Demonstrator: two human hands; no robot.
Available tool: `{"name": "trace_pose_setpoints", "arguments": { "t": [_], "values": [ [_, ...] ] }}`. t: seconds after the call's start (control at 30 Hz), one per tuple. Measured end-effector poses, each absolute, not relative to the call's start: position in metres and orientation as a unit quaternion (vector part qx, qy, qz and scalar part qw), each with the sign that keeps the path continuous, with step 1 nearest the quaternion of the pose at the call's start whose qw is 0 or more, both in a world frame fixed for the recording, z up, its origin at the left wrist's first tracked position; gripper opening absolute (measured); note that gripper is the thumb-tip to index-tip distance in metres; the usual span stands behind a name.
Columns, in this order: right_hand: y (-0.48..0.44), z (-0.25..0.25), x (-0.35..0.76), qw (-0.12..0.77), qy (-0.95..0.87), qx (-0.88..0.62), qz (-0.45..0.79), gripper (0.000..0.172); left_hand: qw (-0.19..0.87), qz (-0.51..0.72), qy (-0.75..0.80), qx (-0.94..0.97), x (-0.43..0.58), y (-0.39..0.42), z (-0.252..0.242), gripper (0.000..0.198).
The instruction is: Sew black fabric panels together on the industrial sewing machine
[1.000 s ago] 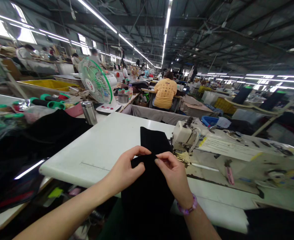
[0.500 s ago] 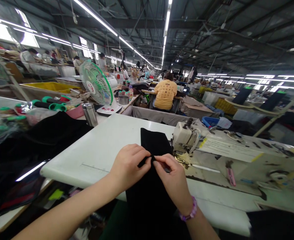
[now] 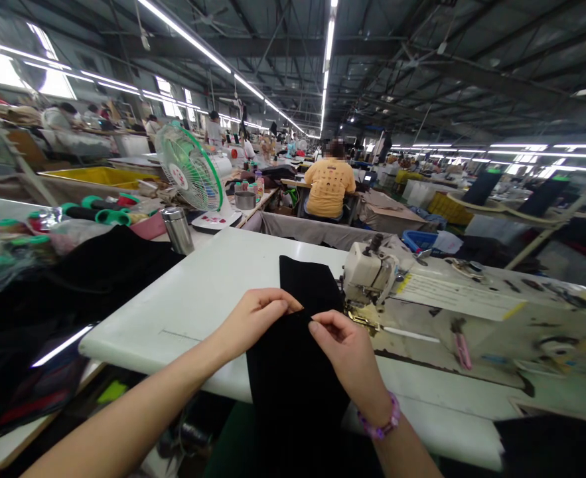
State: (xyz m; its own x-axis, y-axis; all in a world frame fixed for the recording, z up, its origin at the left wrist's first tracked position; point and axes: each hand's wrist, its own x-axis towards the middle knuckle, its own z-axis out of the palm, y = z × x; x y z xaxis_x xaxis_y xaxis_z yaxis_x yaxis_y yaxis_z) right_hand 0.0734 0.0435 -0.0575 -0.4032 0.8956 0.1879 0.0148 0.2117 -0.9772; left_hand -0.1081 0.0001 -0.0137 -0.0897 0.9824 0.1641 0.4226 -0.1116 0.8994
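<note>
Black cloth (image 3: 297, 372) lies over the pale table (image 3: 183, 299) and hangs down its front edge. My left hand (image 3: 260, 315) is at the cloth's upper left, thumb and fingers pinched together at a fold or edge. On the right side of the cloth, my right hand (image 3: 345, 345) is also pinched, fingertips close to the left ones but apart from them. What lies between the fingertips is too small and dark to tell from the cloth. The head of a sewing machine (image 3: 365, 272) stands just right of the cloth.
Pink-handled snips (image 3: 462, 348) rest by the machine's base. Left of the table are a metal flask (image 3: 177, 230), a green fan (image 3: 190, 169), thread spools (image 3: 113, 216) and dark fabric (image 3: 98, 272). A person in yellow (image 3: 330, 188) sits ahead, facing away.
My hands have moved slightly apart, the left one flattening and shifting left, the right one shifting a little right. The cloth between them now lies flatter.
</note>
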Motion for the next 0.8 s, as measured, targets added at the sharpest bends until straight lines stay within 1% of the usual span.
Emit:
{"name": "trace_pose_setpoints", "arguments": {
  "t": [0.2, 0.33, 0.5, 0.57, 0.63, 0.7, 0.8],
  "values": [
    [0.045, -0.059, 0.073, 0.433, -0.656, -0.338, 0.517, 0.019, 0.234, 0.446, 0.593, 0.628, -0.101, -0.002, -0.017, 0.008],
    [0.047, -0.061, 0.073, 0.439, -0.662, -0.331, 0.509, 0.018, 0.218, 0.450, 0.582, 0.641, -0.100, 0.000, -0.022, 0.006],
    [0.047, -0.062, 0.073, 0.444, -0.672, -0.323, 0.497, 0.019, 0.227, 0.457, 0.576, 0.638, -0.098, 0.000, -0.021, 0.012],
    [0.047, -0.062, 0.075, 0.439, -0.691, -0.321, 0.477, 0.019, 0.256, 0.465, 0.575, 0.622, -0.099, -0.003, -0.015, 0.016],
    [0.048, -0.063, 0.080, 0.413, -0.717, -0.323, 0.459, 0.018, 0.312, 0.480, 0.581, 0.579, -0.105, -0.004, -0.007, 0.019],
    [0.049, -0.065, 0.085, 0.374, -0.733, -0.321, 0.468, 0.019, 0.352, 0.488, 0.593, 0.535, -0.117, 0.000, 0.002, 0.024],
    [0.051, -0.074, 0.093, 0.345, -0.726, -0.313, 0.507, 0.022, 0.335, 0.464, 0.622, 0.535, -0.140, 0.019, 0.013, 0.033]
  ]
}}
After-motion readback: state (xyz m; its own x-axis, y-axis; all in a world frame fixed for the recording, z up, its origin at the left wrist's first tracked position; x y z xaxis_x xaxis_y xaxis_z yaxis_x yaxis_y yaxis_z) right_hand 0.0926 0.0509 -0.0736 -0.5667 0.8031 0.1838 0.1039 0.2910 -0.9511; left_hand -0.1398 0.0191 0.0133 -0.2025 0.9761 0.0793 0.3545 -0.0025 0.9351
